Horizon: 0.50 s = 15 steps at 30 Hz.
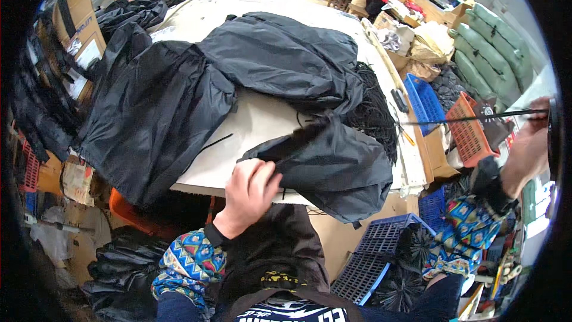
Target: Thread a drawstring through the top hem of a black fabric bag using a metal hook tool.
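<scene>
Black fabric bag (342, 170) lies at the near edge of the table (253, 122), in front of the person, its lower corner hanging past that edge. Its long axis runs from the left end beside the left hand (253, 188) toward the lower right, slightly aslant to the table edge; the wider, rounded end points right. Folds and dark cloth make it hard to tell where its opening lies.

The left hand is at the bag's left end, its fingers bent and blurred; whether they pinch the cloth or only rest against it, I cannot tell. The right hand (527, 155) is stretched far out to the right, partly cut off by the dark rim of the view. Its fingers are smeared by motion but appear clamped on a black cord (476, 118), which runs straight and nearly level back toward the table. The cord's inner end is lost near a heap of black cords (381, 116), so whether it joins the bag cannot be made out.

Behind the bag lies a larger black cloth (286, 59), and another dark cloth (161, 113) drapes over the table's left side, hiding much of its edge.
</scene>
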Each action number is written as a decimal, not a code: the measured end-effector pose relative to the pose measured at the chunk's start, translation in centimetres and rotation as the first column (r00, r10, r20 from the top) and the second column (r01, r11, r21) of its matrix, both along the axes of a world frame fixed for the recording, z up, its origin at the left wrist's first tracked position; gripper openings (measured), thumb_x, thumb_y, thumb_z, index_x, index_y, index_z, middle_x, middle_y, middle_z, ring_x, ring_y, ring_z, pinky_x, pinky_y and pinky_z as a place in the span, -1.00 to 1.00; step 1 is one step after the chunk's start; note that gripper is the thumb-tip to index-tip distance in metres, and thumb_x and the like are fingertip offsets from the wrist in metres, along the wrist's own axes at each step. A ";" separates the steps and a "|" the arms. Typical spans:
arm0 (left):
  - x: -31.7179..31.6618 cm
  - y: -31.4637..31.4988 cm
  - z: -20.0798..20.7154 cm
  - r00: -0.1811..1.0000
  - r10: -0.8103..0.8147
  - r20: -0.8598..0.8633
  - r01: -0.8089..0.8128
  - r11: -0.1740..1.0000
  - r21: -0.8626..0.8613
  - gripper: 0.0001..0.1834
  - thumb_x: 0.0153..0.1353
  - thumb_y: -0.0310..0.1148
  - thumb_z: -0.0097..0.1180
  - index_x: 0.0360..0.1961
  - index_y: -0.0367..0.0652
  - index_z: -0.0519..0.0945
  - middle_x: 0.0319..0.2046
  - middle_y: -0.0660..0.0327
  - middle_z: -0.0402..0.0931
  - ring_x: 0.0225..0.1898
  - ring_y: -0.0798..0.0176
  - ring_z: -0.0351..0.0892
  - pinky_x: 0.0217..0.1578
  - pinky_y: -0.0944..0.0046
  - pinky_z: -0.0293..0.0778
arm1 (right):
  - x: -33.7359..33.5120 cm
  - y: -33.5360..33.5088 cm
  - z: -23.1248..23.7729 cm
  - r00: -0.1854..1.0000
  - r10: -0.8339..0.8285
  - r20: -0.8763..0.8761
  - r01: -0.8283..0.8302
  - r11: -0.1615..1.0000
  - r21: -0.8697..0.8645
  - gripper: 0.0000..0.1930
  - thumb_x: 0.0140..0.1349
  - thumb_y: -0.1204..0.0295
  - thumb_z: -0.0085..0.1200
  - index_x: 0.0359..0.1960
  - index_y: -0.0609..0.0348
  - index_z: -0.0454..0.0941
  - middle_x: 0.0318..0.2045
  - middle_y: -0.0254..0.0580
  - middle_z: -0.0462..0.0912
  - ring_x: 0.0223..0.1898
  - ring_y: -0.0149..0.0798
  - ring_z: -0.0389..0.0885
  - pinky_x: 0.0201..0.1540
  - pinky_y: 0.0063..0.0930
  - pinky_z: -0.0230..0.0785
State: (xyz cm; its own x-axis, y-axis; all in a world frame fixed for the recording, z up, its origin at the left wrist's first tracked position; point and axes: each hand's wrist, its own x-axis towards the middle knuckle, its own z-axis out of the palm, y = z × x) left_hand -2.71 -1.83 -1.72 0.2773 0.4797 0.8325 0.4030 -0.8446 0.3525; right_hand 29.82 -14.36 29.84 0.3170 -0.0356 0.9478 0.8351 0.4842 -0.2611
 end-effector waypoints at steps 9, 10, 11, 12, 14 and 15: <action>12.3 7.9 5.1 0.962 -0.261 0.081 0.270 0.859 -0.434 -0.60 0.12 -0.18 0.19 -0.24 -0.37 0.50 -0.46 -0.13 0.52 -0.36 -0.09 0.57 -0.35 0.15 0.44 | -5.7 -3.1 -3.3 0.989 0.137 -0.045 -0.140 0.988 -0.065 -0.76 0.41 0.36 -0.19 -0.09 0.27 0.43 -0.49 -0.38 0.41 -0.59 -0.62 0.20 -0.60 -0.75 0.03; 12.3 8.4 5.1 0.954 -0.265 0.137 0.298 0.873 -0.387 -0.58 0.19 -0.12 0.14 -0.40 -0.37 0.54 -0.58 -0.09 0.49 -0.50 0.00 0.57 -0.45 0.15 0.41 | -4.2 -3.6 -4.5 0.999 0.041 -0.002 -0.041 0.991 -0.126 -0.70 0.43 0.36 -0.25 0.00 0.33 0.39 -0.42 -0.32 0.47 -0.58 -0.60 0.25 -0.58 -0.76 0.06; 11.1 8.9 6.9 0.964 -0.189 0.186 0.258 0.829 -0.496 -0.53 0.22 -0.07 0.09 -0.47 -0.39 0.51 -0.59 -0.16 0.44 -0.57 0.00 0.48 -0.49 0.08 0.35 | -3.0 -3.6 -5.8 0.990 -0.137 -0.017 0.132 0.976 -0.174 -0.71 0.42 0.36 -0.22 -0.02 0.34 0.42 -0.44 -0.33 0.48 -0.61 -0.61 0.22 -0.61 -0.74 0.04; 9.5 9.6 9.1 0.966 -0.114 0.231 0.233 0.771 -0.593 -0.47 0.26 -0.03 0.03 -0.54 -0.40 0.48 -0.60 -0.23 0.40 -0.65 0.00 0.39 -0.53 0.01 0.28 | -0.3 -5.6 -6.4 0.924 -0.347 0.158 0.379 0.879 -0.290 -0.73 0.41 0.42 -0.18 -0.02 0.32 0.47 -0.43 -0.33 0.52 -0.60 -0.62 0.25 -0.59 -0.76 0.07; 5.6 12.6 8.9 0.824 0.205 0.529 0.181 0.788 -0.588 -0.47 0.30 -0.06 0.00 -0.55 -0.40 0.50 -0.68 0.12 0.41 -0.58 0.35 0.19 -0.53 0.14 0.24 | 6.2 -9.1 -8.1 0.779 -0.512 0.361 0.625 0.680 -0.384 -0.73 0.36 0.52 -0.12 0.05 0.22 0.48 -0.36 -0.32 0.59 -0.47 -0.53 0.43 -0.43 -0.70 0.27; 3.7 13.7 8.9 0.749 0.336 0.572 0.137 0.765 -0.629 -0.50 0.30 -0.08 0.01 -0.50 -0.39 0.53 -0.60 0.27 0.41 -0.51 0.36 0.23 -0.49 0.19 0.25 | 9.2 -11.0 -8.7 0.521 -0.627 0.579 0.851 0.437 -0.292 -0.69 0.33 0.55 -0.11 0.10 0.19 0.46 -0.29 -0.26 0.62 -0.33 -0.42 0.53 -0.26 -0.56 0.38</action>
